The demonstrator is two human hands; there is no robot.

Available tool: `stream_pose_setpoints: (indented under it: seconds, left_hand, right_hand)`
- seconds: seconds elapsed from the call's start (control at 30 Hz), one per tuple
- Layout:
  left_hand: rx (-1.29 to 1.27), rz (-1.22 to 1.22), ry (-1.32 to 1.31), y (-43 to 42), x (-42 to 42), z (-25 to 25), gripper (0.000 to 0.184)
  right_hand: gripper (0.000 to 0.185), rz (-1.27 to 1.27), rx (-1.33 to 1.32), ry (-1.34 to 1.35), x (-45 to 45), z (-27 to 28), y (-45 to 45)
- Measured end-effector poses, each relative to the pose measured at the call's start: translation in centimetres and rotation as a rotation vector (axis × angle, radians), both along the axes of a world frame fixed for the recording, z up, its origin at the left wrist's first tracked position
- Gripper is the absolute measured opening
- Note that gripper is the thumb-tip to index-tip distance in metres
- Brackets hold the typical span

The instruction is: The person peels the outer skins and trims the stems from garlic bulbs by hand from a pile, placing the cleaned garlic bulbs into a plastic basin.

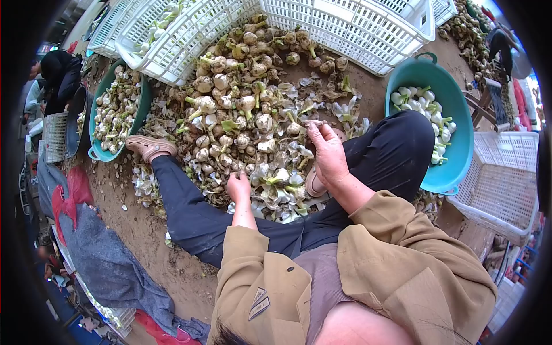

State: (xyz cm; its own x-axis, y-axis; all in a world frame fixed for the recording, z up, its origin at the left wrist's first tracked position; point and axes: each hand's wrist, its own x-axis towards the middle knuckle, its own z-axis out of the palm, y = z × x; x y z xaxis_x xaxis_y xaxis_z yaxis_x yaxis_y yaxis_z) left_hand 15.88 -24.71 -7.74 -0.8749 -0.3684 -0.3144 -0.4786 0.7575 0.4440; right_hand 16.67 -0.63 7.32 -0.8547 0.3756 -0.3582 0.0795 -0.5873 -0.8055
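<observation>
A heap of untrimmed garlic bulbs (pixel 221 100) with dirty skins and short stalks lies on the ground between my legs. My left hand (pixel 239 188) is at its near edge, fingers curled down among the bulbs; what they grip is hidden. My right hand (pixel 330 155) is raised beside my right knee, thumb and fingers pinched together. Something small and pale is at its fingertips, too unclear to name. Loose garlic skins (pixel 282 175) and cut leaf bits lie between the two hands.
White plastic crates (pixel 351 34) stand behind the heap. To the right, a teal tub (pixel 463 155) holds cleaned white garlic, next to a white crate (pixel 500 190). Another green tub (pixel 144 95) of garlic sits at left. Grey cloth (pixel 109 259) lies nearby; a person (pixel 60 77) sits far left.
</observation>
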Motion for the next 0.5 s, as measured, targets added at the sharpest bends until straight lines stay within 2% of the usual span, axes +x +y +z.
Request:
stream_pose_setpoints:
  seconds: [0.03,0.07,0.17,0.27,0.37,0.4,0.47,0.5]
  left_hand:
    - [-0.03,-0.035,0.042,-0.2,0.6,-2.8,0.026]
    - [-0.073,-0.14,-0.029,0.6,0.7,-2.5,0.029]
    - [-0.072,-0.278,0.064,2.6,0.1,-1.0,0.038]
    - [-0.206,-0.479,-0.166,2.3,-1.6,-2.4,0.047]
    - [-0.22,-0.574,-0.281,1.9,-1.6,-2.0,0.047]
    - [-0.208,-0.562,-0.374,1.7,-1.0,-2.1,0.051]
    - [-0.106,-0.416,-0.424,1.1,0.7,-3.4,0.071]
    - [0.087,-0.297,-0.41,0.0,1.2,-6.0,0.072]
  right_hand:
    - [0.016,0.042,-0.026,-0.053,0.1,0.2,-0.5]
    - [0.017,0.092,-0.015,-0.056,0.2,-0.6,-0.8]
    - [0.019,0.178,0.035,-0.103,0.5,-0.9,-2.0]
    - [0.019,0.332,0.1,-0.124,1.1,-2.0,-2.2]
    - [0.019,0.36,0.13,-0.154,1.2,-2.6,-1.9]
    - [0.02,0.364,0.131,-0.173,0.9,-2.8,-1.9]
    - [0.021,0.35,0.101,-0.174,0.5,-1.8,-2.0]
    - [0.021,0.369,0.151,-0.131,0.4,-1.7,-2.0]
